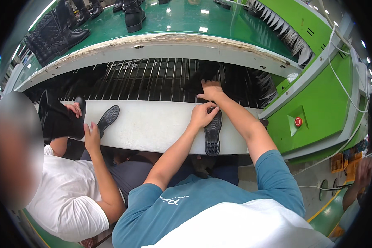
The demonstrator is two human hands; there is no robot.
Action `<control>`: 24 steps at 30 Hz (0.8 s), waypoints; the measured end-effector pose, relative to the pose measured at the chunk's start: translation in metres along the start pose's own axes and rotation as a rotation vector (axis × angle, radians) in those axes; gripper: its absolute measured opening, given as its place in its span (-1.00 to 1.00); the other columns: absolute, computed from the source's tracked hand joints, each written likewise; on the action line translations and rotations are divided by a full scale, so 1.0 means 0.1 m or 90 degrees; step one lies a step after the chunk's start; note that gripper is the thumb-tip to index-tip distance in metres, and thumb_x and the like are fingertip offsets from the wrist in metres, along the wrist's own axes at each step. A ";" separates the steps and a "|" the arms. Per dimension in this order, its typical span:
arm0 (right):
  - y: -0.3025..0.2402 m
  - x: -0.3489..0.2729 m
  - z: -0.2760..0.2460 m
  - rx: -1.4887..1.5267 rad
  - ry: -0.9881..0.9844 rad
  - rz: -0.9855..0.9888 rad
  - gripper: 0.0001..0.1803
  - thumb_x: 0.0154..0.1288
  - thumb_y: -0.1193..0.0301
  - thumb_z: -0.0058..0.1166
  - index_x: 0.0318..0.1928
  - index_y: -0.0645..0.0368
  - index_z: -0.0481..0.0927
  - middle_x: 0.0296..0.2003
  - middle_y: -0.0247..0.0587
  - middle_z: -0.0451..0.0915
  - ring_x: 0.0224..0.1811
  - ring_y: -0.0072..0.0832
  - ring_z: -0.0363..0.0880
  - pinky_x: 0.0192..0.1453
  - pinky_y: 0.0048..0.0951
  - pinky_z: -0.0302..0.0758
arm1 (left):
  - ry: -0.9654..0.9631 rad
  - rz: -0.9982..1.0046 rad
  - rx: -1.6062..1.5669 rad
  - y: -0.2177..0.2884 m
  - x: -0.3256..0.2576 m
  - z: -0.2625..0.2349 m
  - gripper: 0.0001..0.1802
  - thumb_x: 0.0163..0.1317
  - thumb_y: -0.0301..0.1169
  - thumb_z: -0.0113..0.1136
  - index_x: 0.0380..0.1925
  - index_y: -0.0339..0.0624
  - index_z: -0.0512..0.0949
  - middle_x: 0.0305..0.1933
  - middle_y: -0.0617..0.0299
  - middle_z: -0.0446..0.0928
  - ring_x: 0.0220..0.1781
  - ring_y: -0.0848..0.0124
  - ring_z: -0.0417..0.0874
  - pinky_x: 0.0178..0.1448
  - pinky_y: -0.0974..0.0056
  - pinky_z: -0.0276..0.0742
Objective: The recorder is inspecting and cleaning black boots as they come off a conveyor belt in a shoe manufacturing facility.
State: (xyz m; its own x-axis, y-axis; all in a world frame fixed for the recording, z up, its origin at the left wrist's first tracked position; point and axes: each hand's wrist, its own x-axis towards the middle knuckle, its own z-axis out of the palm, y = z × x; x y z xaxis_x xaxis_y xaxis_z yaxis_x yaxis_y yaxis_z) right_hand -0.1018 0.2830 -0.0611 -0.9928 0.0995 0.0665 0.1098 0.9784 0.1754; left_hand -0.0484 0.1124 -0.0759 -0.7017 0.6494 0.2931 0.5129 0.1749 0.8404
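Observation:
A black shoe sole (212, 138) lies tread side up on the white ledge in front of me, its near end at the ledge's front edge. My left hand (203, 115) is closed on the far end of this sole, thumb and fingers bent over it. Beyond the ledge, my right hand (211, 90) reaches over the metal rods, thumb apart from the fingers. It is beside a dark, soft-looking black item (197, 78) lying on the rods, whose kind is hard to make out; whether the fingertips touch it is unclear.
A co-worker at left handles a black boot (51, 118); another black sole (108, 117) lies beside them on the white ledge (153, 124). Metal rods (153, 78) run behind it. Black boots (132, 18) stand on the green surface above. A red button (298, 121) sits on the green machine at right.

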 end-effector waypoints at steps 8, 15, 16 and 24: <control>0.29 -0.11 -0.16 0.046 0.205 -0.014 -0.65 0.37 0.18 0.08 -0.34 0.16 0.78 -0.37 0.08 0.78 -0.32 0.03 0.81 -0.16 0.05 0.67 | -0.013 -0.009 -0.083 -0.07 0.05 0.15 -0.68 0.32 -0.18 0.48 -0.20 -0.25 0.78 -0.59 0.25 0.57 -0.54 0.50 0.42 -0.40 0.27 0.34; 0.33 -0.69 -1.11 0.110 0.231 -0.006 -0.61 0.38 0.17 0.07 -0.42 0.19 0.76 -0.45 0.15 0.73 -0.36 0.12 0.77 -0.19 0.10 0.68 | -0.022 -0.016 -0.030 -0.02 0.02 0.07 -0.62 0.29 -0.12 0.51 -0.23 -0.28 0.78 -0.45 0.13 0.70 -0.44 0.44 0.60 -0.27 0.26 0.52; 0.35 -0.79 -1.19 0.112 0.246 0.013 -0.60 0.38 0.16 0.07 -0.43 0.19 0.76 -0.45 0.15 0.73 -0.35 0.13 0.77 -0.19 0.11 0.68 | -0.027 -0.019 -0.025 -0.02 0.03 0.08 -0.62 0.29 -0.12 0.51 -0.23 -0.28 0.78 -0.45 0.13 0.70 -0.44 0.44 0.60 -0.27 0.26 0.52; 0.42 -1.47 -1.77 0.255 0.316 0.083 -0.62 0.34 0.18 0.07 -0.44 0.19 0.76 -0.52 0.10 0.69 -0.43 0.13 0.70 -0.25 0.04 0.65 | -0.082 0.039 -0.057 -0.04 -0.06 -0.08 -0.66 0.33 -0.20 0.49 -0.15 -0.30 0.78 -0.28 0.10 0.79 -0.24 0.42 0.75 -0.06 0.27 0.64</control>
State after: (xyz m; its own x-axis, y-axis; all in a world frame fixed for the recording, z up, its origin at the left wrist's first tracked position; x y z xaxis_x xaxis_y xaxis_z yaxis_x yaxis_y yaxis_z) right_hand 0.0576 0.2776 0.1099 -0.8218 0.2198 0.5256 0.1060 0.9655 -0.2379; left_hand -0.0502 0.1020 -0.0769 -0.5979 0.7476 0.2891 0.5028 0.0689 0.8617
